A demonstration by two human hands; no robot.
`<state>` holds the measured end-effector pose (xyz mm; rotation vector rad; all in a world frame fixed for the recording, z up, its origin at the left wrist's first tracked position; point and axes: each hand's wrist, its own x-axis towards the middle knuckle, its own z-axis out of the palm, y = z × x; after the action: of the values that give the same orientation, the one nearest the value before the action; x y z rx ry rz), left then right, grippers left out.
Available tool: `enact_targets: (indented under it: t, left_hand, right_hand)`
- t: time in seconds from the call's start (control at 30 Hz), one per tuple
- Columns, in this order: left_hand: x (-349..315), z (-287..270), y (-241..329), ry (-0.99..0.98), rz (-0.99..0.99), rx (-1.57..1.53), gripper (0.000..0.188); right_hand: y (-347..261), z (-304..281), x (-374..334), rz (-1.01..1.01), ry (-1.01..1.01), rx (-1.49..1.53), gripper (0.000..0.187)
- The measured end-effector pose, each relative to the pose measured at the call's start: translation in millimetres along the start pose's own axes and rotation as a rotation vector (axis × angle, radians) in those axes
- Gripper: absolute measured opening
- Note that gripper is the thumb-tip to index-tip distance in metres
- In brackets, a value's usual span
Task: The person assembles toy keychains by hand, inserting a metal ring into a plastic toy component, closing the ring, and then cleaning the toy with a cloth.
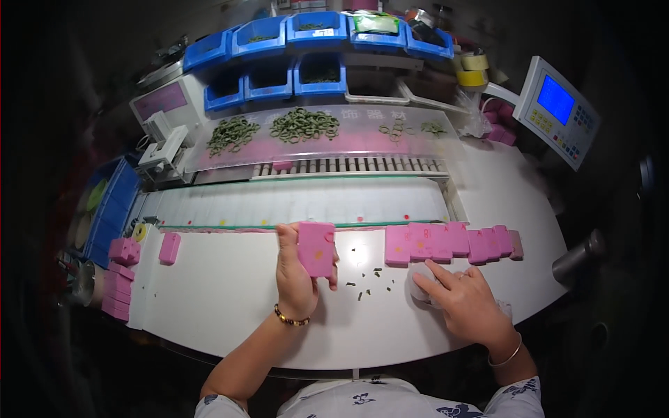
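Pink block (316, 251) sits in the left hand's (295, 282) grasp, left of the block row (439, 244).
Holding it seems the current step; the right hand (470, 299) touches a pale wad (418, 292) nearside of the row, its grip unclear. The next move likely needs steadiness.

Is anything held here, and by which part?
Left hand holds a pink block by its side edges; right hand lies over a whitish bundle, its grip unclear.
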<state>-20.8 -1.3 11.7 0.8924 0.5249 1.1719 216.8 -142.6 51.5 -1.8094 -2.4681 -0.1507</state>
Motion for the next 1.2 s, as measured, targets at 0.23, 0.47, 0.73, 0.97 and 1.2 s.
enact_targets:
  t: [0.23, 0.47, 0.73, 0.97, 1.2]
  left_hand:
    - [-25, 29, -17, -0.187, 0.112, 0.279, 0.037]
    - [-33, 20, -13, -0.344, 0.267, 0.274, 0.026]
    - [-26, 23, -9, -0.188, 0.767, 1.073, 0.052]
    - [68, -63, -11, 0.156, 0.466, 1.283, 0.030]
    - [111, -134, 21, 0.349, 0.421, 1.615, 0.032]
  right_hand:
    - [-15, -8, 46, 0.018, 0.257, 0.740, 0.058]
    - [-28, 10, 67, 0.001, 0.441, 1.205, 0.024]
    - [-35, 22, 86, 0.224, 0.443, 1.460, 0.019]
    - [-37, 29, 71, 0.240, 0.128, 1.412, 0.042]
    - [-38, 29, 61, 0.253, 0.064, 1.360, 0.043]
